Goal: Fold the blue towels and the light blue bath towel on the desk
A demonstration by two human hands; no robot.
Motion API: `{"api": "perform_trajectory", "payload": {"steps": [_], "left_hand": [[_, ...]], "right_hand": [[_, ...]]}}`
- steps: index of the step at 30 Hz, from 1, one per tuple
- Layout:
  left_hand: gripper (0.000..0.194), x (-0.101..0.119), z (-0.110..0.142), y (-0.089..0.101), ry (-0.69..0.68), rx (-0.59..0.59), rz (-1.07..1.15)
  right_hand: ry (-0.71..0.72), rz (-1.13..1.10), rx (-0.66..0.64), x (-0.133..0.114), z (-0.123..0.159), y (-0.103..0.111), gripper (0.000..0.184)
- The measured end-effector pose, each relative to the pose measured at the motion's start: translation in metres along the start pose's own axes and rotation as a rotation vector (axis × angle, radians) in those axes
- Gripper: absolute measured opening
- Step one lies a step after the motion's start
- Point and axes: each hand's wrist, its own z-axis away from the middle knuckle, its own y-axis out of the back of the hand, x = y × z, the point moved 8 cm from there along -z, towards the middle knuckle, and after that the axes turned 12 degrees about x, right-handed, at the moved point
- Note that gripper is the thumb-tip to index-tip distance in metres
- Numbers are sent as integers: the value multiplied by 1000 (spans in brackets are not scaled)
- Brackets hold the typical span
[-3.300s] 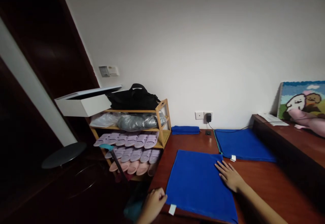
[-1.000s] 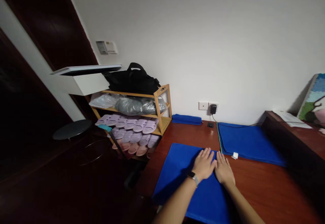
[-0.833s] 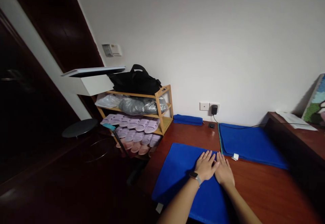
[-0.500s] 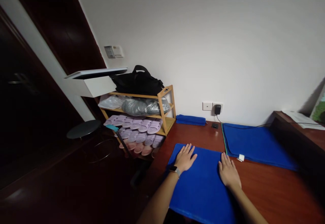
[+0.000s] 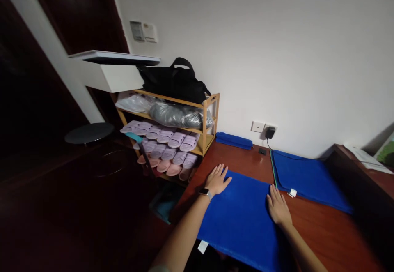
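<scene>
A blue towel (image 5: 243, 218) lies spread flat on the reddish-brown table (image 5: 203, 169), its near edge at the table's front with a white tag (image 5: 202, 246) showing. My left hand (image 5: 216, 180) rests flat on the towel's far left corner, fingers apart, a watch on the wrist. Flat along the far right corner lies my right hand (image 5: 278, 207), its fingers stretched out. Just beyond it is a second blue towel (image 5: 308, 179), folded, with a green edge and a white tag. A rolled or narrowly folded blue towel (image 5: 234, 140) sits against the wall.
Left of the table stands a wooden shoe rack (image 5: 204, 120) with several slippers (image 5: 168, 134), plastic-wrapped bundles and a black bag (image 5: 175, 81) on top. A black plug (image 5: 270, 132) trails a cord over the folded towel. A raised ledge (image 5: 341, 165) bounds the right side. A round stool (image 5: 89, 133) stands left.
My left hand went from the towel's near left corner to beside my right hand, then slid left to the far left corner. My right hand stays near the right edge. The view has shifted.
</scene>
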Motion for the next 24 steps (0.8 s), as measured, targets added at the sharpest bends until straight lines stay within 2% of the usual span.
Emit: {"api": "perform_trajectory", "payload": {"steps": [3, 6, 10, 13, 16, 18, 20, 24], "left_hand": [[68, 25, 6, 14, -19, 46, 21], [66, 86, 19, 14, -125, 110, 67], [68, 178, 39, -14, -234, 64, 144], [72, 211, 45, -32, -204, -19, 168], [72, 209, 48, -34, -195, -64, 162], [70, 190, 51, -27, -190, -72, 138], [69, 156, 56, -15, -156, -64, 90], [69, 71, 71, 12, -31, -26, -35]], "right_hand": [[-3, 1, 67, 3, 16, 7, 68], [34, 2, 86, -2, 39, 9, 68], [13, 47, 0, -9, 57, 7, 67], [28, 55, -17, -14, 59, 10, 64], [35, 38, 4, -14, 58, 13, 65], [18, 26, 15, -13, 57, 13, 66], [3, 17, 18, -13, 57, 12, 67], [-8, -2, 26, -12, 59, 8, 69]]}}
